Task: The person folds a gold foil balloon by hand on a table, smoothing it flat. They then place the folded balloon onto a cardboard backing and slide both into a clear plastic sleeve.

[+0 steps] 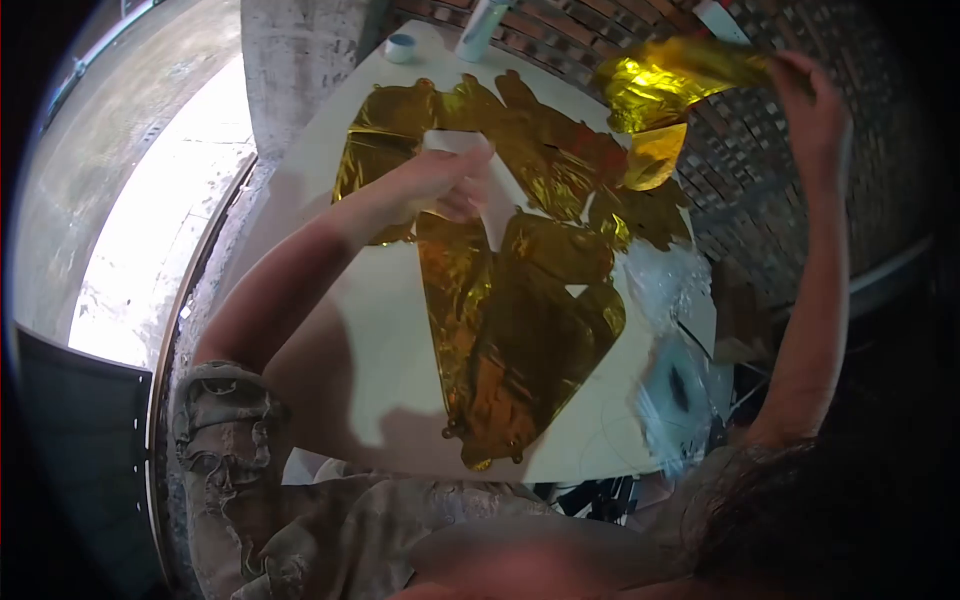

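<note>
High at the upper right, my right hand (815,115) is closed on the end of a crinkled gold foil balloon (670,85), flat and uninflated, that stretches out to the left. A rounded flap of gold foil (655,158) hangs below it. Over the middle of the table, my left hand (450,180) has its fingers loosely bent and partly apart, with nothing clearly in them. Around and beneath that hand lie several flat gold foil pieces (550,330), some overlapping. White patches show between them.
The white table (385,370) stands against a brick wall (750,185). At its far end are a white tape roll (400,47) and a pale cylinder (482,30). Clear plastic bags (675,390) lie along the right edge. A concrete pillar (300,75) rises at the left.
</note>
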